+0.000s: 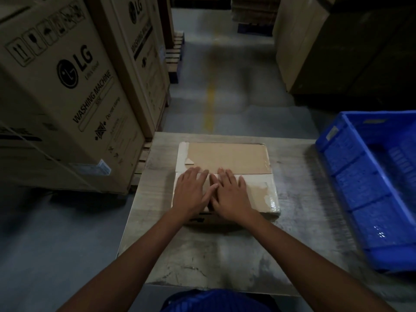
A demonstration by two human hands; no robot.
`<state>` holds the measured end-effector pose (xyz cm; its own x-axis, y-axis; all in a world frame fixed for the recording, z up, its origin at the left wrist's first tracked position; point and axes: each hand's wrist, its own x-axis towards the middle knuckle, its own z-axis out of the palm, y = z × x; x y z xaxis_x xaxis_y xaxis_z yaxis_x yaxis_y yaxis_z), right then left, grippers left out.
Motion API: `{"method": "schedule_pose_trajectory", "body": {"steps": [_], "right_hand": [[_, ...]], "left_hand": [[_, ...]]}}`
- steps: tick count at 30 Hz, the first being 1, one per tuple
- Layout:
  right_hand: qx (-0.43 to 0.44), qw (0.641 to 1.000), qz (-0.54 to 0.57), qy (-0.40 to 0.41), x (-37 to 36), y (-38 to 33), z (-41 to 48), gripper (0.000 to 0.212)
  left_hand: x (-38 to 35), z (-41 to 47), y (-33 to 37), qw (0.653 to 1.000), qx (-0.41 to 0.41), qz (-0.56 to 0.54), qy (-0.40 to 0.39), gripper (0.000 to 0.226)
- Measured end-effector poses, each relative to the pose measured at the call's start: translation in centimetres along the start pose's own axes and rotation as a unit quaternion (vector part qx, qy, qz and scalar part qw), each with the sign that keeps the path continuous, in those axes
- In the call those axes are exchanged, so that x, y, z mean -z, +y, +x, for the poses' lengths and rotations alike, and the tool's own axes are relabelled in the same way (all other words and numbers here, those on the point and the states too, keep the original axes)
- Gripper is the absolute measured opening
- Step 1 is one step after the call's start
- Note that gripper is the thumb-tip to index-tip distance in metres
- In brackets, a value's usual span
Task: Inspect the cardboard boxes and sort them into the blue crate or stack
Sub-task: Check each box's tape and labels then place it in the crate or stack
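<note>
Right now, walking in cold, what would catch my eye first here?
The left hand and right hand lie flat, side by side, on a taped cardboard box on the table. A bright blue crate sits to the right, and tall washing machine cartons tower on the left.

Tall LG washing-machine cartons (67, 86) stand left of the grey table (225, 255).

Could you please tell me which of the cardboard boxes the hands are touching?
The small taped box on the table: left hand and right hand rest flat on its top. The tall LG washing machine boxes stand untouched on the left.
</note>
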<state>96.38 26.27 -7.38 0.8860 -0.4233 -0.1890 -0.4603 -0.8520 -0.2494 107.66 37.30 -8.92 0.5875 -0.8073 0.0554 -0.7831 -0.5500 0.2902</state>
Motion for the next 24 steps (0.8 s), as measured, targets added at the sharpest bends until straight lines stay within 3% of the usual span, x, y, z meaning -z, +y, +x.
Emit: {"method": "schedule_pose_trajectory", "body": {"steps": [4, 9, 14, 17, 20, 24], "right_hand": [[-0.07, 0.996, -0.006, 0.054, 0.2, 1.7, -1.0, 0.086], [-0.084, 0.996, -0.002, 0.031, -0.2, 1.9, -1.1, 0.087], [-0.057, 0.996, 0.052, 0.034, 1.4, 5.9, -0.7, 0.054], [-0.077, 0.997, -0.017, -0.015, 1.5, 7.1, -1.3, 0.064], [-0.067, 0.996, -0.04, -0.042, 1.8, 7.0, -1.3, 0.066], [-0.082, 0.996, 0.015, 0.03, 3.7, 7.3, -1.0, 0.067]], "left_hand": [[-0.4, 0.3, 0.3, 0.998, -0.013, 0.025, -0.053, 0.085], [-0.5, 0.7, 0.2, 0.996, -0.018, 0.035, -0.083, 0.082], [-0.1, 1.7, 2.1, 0.994, -0.006, -0.003, -0.113, 0.072], [-0.7, 2.1, 3.9, 0.985, -0.062, 0.035, -0.158, 0.071], [-0.6, 2.7, 4.4, 0.976, -0.063, 0.059, -0.199, 0.074], [-0.1, 3.0, 4.6, 0.981, -0.077, 0.052, -0.17, 0.078]]}}
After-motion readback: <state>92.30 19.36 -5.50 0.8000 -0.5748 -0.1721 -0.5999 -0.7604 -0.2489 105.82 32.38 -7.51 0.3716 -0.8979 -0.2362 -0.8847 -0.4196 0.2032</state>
